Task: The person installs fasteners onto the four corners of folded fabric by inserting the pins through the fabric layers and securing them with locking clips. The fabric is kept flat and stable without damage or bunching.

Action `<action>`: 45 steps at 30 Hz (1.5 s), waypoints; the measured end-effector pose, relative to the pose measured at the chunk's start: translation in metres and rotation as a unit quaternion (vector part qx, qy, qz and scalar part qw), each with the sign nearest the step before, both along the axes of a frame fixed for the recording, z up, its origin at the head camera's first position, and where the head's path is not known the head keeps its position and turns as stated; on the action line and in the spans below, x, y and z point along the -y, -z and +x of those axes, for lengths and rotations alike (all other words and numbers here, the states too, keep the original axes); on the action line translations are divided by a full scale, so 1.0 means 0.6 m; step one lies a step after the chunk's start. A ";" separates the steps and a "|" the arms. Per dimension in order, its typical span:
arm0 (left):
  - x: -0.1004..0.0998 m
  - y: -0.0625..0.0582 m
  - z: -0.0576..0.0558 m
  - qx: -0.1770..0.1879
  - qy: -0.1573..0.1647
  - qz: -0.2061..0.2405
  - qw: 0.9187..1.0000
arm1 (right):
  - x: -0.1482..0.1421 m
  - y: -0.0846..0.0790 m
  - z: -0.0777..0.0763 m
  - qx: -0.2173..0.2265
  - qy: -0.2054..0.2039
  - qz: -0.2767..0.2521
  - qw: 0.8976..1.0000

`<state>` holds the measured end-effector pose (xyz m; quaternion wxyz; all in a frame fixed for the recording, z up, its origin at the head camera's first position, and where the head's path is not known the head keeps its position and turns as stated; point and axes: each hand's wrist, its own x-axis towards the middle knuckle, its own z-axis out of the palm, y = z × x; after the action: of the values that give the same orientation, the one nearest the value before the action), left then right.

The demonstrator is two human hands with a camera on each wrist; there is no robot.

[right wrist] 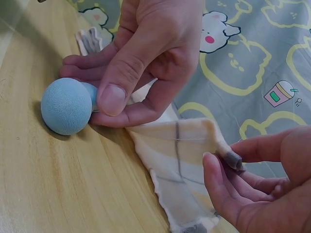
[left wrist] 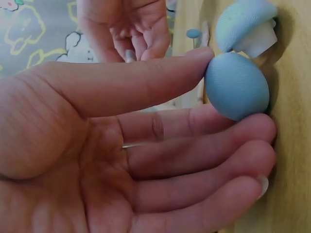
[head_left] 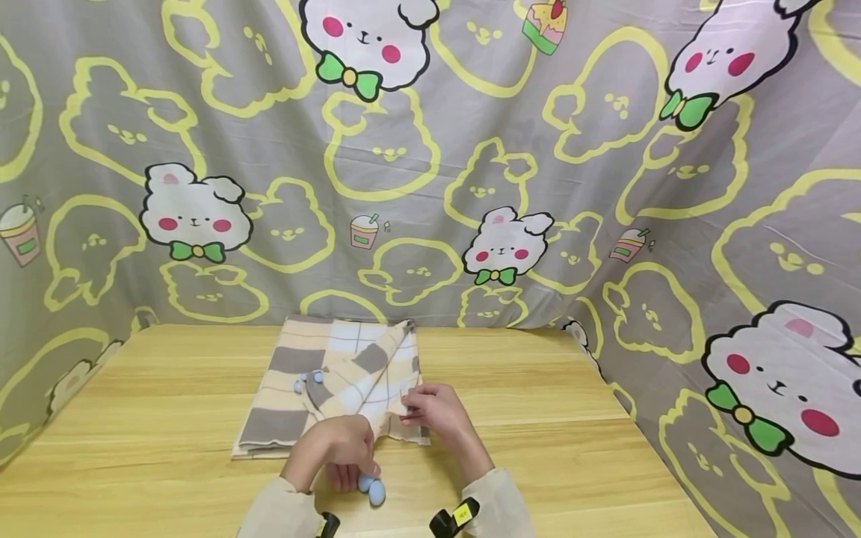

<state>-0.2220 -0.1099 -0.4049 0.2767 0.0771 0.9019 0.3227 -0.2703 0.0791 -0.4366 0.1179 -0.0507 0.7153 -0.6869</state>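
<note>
My left hand [head_left: 339,444] is low over the table's near part, thumb and fingertips pinching a blue mushroom-shaped piece [left wrist: 237,86] by its rounded cap. Right beside it on the wood lies a second blue mushroom-shaped piece [head_left: 377,492], whose white stem shows in the left wrist view. A plaid cloth [head_left: 272,396] in beige, grey and white is spread flat, with a part folded over on top. My right hand [head_left: 440,409] pinches a corner of the cloth between thumb and fingers and lifts it a little. That corner rises off the table in the right wrist view.
Two more blue pieces [head_left: 309,380] sit on the left part of the cloth, at the folded edge. The wooden table [head_left: 538,388] extends to both sides. A grey curtain [head_left: 417,217] with cartoon prints hangs behind and along the sides.
</note>
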 end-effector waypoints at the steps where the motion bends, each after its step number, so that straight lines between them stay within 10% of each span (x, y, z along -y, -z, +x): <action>1: 0.001 0.001 -0.001 0.000 0.002 0.006 1.000 | 0.000 0.000 0.000 -0.001 0.000 0.001 1.000; 8: 0.015 -0.003 -0.006 -0.057 0.001 0.080 0.995 | 0.001 -0.003 0.004 -0.001 0.000 0.005 1.000; 20: 0.016 -0.010 -0.022 -0.145 -0.104 0.207 0.962 | 0.002 0.001 -0.001 -0.002 -0.001 0.000 1.000; 35: -0.008 0.002 -0.052 -0.224 -0.205 0.275 0.912 | 0.002 0.003 -0.003 -0.002 0.003 0.007 1.000; 45: -0.021 0.009 -0.058 -0.243 -0.206 0.292 0.901 | 0.003 -0.002 0.000 -0.005 0.001 0.003 1.000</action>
<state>-0.2567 -0.0971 -0.4105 -0.0591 0.0428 0.8019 0.5930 -0.2703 0.0775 -0.4355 0.1143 -0.0533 0.7177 -0.6848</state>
